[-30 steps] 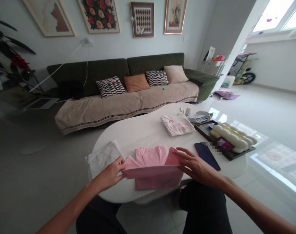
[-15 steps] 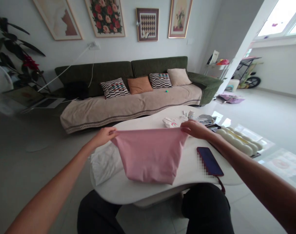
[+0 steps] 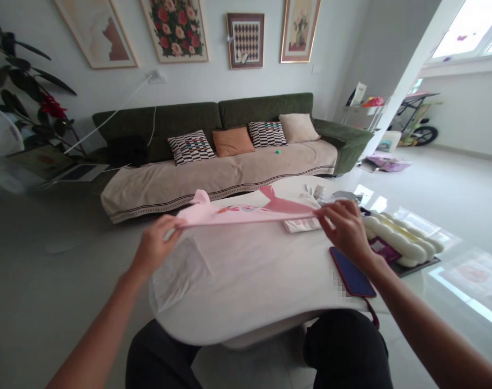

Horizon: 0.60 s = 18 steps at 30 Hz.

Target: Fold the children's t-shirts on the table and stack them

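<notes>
Across the middle of the frame, a pink cloth [image 3: 246, 216] is stretching out above the white table [image 3: 249, 286]. The left hand [image 3: 155, 242] is pinching one end, and the right hand [image 3: 346, 224] is pinching the other. At the lower left, a thin white thing [image 3: 181, 273] is lying on the table. Right of the middle, a folded white cloth [image 3: 302, 225] is peeking out, and a phone [image 3: 353, 272] is lying below it.

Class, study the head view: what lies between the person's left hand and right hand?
A pink garment: the head view shows it stretched above the table from the left hand to the right hand.
</notes>
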Available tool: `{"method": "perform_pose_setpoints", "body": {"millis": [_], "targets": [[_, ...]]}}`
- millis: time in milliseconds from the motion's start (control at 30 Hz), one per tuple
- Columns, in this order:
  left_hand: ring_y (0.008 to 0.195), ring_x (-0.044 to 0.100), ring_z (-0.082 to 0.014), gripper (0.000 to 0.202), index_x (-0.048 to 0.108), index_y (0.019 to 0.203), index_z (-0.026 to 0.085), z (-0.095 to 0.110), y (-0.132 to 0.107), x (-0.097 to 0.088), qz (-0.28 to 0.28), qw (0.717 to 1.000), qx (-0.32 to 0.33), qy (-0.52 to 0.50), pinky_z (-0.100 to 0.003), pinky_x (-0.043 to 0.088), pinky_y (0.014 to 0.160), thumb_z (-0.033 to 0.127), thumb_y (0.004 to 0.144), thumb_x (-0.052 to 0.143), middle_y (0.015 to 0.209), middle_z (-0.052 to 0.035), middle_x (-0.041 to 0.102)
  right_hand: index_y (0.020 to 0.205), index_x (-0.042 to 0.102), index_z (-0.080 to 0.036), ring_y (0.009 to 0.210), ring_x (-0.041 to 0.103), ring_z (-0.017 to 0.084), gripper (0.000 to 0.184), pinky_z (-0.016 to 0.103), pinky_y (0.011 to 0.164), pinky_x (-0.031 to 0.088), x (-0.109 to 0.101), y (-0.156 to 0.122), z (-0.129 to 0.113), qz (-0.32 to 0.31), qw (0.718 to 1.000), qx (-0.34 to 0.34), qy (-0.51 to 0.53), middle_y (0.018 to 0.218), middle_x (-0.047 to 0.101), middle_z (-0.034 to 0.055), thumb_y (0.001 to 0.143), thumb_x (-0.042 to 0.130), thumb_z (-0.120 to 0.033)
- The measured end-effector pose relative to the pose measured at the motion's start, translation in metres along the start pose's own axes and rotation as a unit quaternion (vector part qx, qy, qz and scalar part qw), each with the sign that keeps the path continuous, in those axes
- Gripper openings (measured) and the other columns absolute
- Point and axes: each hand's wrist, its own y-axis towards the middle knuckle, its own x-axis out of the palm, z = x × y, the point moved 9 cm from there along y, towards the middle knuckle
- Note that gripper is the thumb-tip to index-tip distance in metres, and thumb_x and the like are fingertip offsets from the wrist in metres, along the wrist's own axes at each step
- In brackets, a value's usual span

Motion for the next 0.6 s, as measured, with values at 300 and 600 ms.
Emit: {"method": "perform_pose_setpoints", "body": {"millis": [300,600], "targets": [[0.085,0.055,-0.0152,0.025,0.062,0.081,0.019,-0.013,-0.180,0.209,-0.380,0.916,-0.111,-0.058,-0.023,0.041,0.076,0.010,0.074,0.040,0.087,-0.0033,0.059,0.070,0.058,-0.019,0.082,0.047,0.019,0.018,0.032,0.082,0.030,0.136,-0.193,-0.013,-0.342,0.939,0.029,0.035,0.073,0.059,0.0052,0.080,0.045,-0.012],[0.082,0.053,-0.0144,0.027,0.058,0.080,0.019,-0.015,-0.202,0.223,-0.409,0.902,-0.126,-0.053,-0.022,0.038,0.074,0.004,0.070,0.039,0.084,-0.0026,0.056,0.079,0.056,-0.018,0.083,0.049,0.020,0.020,0.030,0.075,0.031,0.152,-0.241,0.002,-0.439,0.893,0.084,0.051,0.081,0.061,0.0069,0.072,0.043,-0.006]]}}
